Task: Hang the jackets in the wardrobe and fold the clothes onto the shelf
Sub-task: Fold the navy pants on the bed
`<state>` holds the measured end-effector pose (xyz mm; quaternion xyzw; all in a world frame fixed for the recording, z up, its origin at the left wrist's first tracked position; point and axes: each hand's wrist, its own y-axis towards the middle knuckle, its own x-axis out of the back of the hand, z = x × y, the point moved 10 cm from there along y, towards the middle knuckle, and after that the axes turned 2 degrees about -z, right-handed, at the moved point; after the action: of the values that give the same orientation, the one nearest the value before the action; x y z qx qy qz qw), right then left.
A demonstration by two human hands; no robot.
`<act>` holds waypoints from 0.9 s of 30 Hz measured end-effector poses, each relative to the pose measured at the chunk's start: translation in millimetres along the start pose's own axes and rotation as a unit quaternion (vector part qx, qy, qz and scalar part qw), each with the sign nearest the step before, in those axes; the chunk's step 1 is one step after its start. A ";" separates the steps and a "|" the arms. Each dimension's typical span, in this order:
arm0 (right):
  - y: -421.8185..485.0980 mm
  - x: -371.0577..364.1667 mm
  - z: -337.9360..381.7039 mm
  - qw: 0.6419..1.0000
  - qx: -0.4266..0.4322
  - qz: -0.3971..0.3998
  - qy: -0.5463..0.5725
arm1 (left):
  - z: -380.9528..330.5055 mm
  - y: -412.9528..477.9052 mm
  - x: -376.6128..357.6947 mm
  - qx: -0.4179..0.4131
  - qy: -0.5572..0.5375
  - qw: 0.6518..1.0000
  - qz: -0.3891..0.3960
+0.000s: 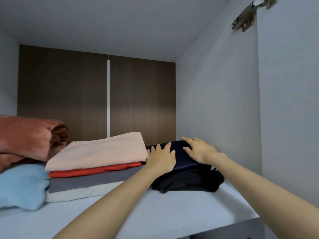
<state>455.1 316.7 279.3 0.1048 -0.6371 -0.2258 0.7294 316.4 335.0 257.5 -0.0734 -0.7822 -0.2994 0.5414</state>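
Observation:
A folded navy garment [181, 149] with white stripes lies on top of a folded black garment [188, 181] at the right end of the pale wardrobe shelf [155, 209]. My left hand [161, 156] rests flat on the navy garment's left side, fingers spread. My right hand [198, 149] lies flat on its right side, fingers spread. Neither hand grips anything. To the left stands a stack of folded clothes: peach [100, 150] on top, then red [93, 170], grey [89, 181] and white [77, 194].
A rust-coloured blanket [25, 135] sits above a light blue fleece [20, 187] at the far left. The wardrobe's side wall [219, 109] is close on the right, with a metal hinge [246, 16] above. A brown back panel [138, 100] closes the compartment.

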 end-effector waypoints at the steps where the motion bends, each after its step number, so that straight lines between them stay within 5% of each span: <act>1: -8.1 10.7 3.6 1.000 0.007 -0.021 0.000 | -4.3 -5.3 5.5 -0.008 -0.015 1.000 -0.011; 9: -101.5 72.4 16.3 0.983 0.020 -0.160 0.087 | -29.3 -82.0 57.5 -0.057 -0.082 0.988 -0.119; 13: -156.1 76.9 17.8 0.973 0.017 -0.166 0.161 | -40.3 -143.9 73.0 -0.087 -0.029 0.977 -0.191; 27: -313.5 119.9 61.9 0.947 0.054 -0.167 0.269 | -46.4 -309.1 129.9 -0.117 -0.098 0.950 -0.274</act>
<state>343.5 -5.1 257.2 0.3056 -0.4015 -0.2733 0.8190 165.6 32.0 263.9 0.0519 -0.7810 -0.5167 0.3469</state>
